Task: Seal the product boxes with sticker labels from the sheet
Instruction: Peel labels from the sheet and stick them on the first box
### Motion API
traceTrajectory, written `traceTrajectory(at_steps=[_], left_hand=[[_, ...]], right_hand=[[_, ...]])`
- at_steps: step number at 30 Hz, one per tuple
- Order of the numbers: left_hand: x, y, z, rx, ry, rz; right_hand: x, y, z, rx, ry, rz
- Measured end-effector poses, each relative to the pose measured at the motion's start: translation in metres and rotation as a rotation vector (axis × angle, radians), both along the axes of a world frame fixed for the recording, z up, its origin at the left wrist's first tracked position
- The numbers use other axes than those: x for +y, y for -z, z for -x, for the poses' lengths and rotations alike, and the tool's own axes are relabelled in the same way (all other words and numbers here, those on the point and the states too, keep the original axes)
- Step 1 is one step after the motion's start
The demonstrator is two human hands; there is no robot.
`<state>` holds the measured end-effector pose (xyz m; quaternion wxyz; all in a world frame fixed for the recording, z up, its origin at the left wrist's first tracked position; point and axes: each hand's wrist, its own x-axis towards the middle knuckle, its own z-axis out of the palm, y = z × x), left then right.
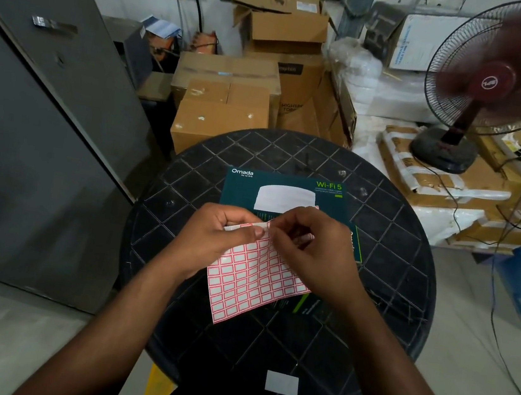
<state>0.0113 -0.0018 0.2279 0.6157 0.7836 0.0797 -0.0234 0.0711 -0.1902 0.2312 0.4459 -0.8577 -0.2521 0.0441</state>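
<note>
I see my left hand (220,238) pinching the top edge of the sheet (255,279), thin paper gridded with red-bordered white labels. My right hand (308,250) has its fingertips curled at that same edge; whether they hold a label I cannot tell. Beneath lies the flat teal box (243,191), printed "Omada" and "Wi-Fi 5", on the round black lattice-embossed table (395,248).

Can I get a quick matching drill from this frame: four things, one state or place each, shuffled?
Things:
1. sticker sheet
2. Omada box
3. pedestal fan
4. white label

States or places:
A. blades spinning
B. at the table's near edge
C. held by the left hand and right hand
D. lying flat under the sheet

Pairs: 1-C, 2-D, 3-A, 4-B
</note>
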Motion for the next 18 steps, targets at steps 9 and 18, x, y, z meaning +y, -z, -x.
traceTrajectory(at_steps=[9, 18], left_hand=[[0.0003, 0.0045, -0.0001, -0.008, -0.016, -0.021], [-0.0016, 0.0048, 0.0031, 0.004, -0.024, -0.007]], right_hand=[[0.0022, 0.0051, 0.004, -0.319, 0.004, 0.084], [0.005, 0.0087, 0.0067, -0.214, 0.021, -0.015]])
